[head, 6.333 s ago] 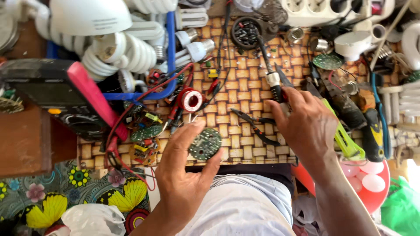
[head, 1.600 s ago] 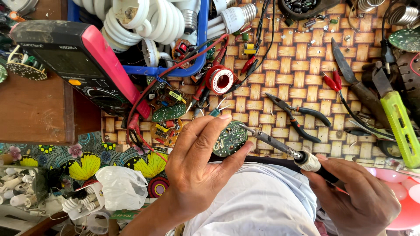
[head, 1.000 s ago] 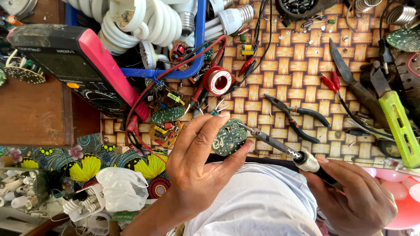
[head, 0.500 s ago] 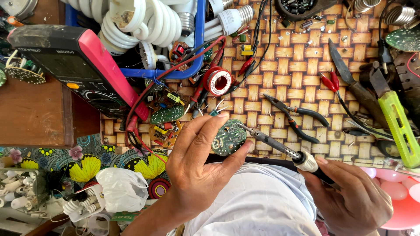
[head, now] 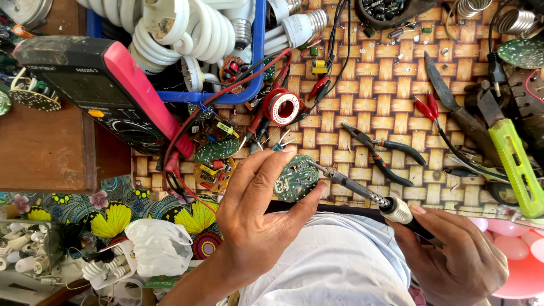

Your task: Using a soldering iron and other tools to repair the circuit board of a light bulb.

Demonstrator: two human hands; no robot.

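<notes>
My left hand (head: 258, 218) holds a small round green circuit board (head: 296, 179) between thumb and fingers, above the near edge of a woven mat (head: 362, 102). A soldering iron (head: 362, 191) is gripped in my right hand (head: 459, 258) at the lower right, and its metal tip touches the board's upper right edge. A red spool of solder wire (head: 283, 106) lies on the mat just beyond the board.
A red and black multimeter (head: 105, 90) with red leads lies at the left. A blue tray (head: 226, 51) holds spiral lamp bulbs. More circuit boards (head: 215, 152), black pliers (head: 379, 153), a knife (head: 453, 107) and a green-handled tool (head: 515, 164) lie on the mat.
My right hand picked up the soldering iron from the mat and brought its tip to the board, which my left hand lifted. Over the last second, both hands stay nearly still.
</notes>
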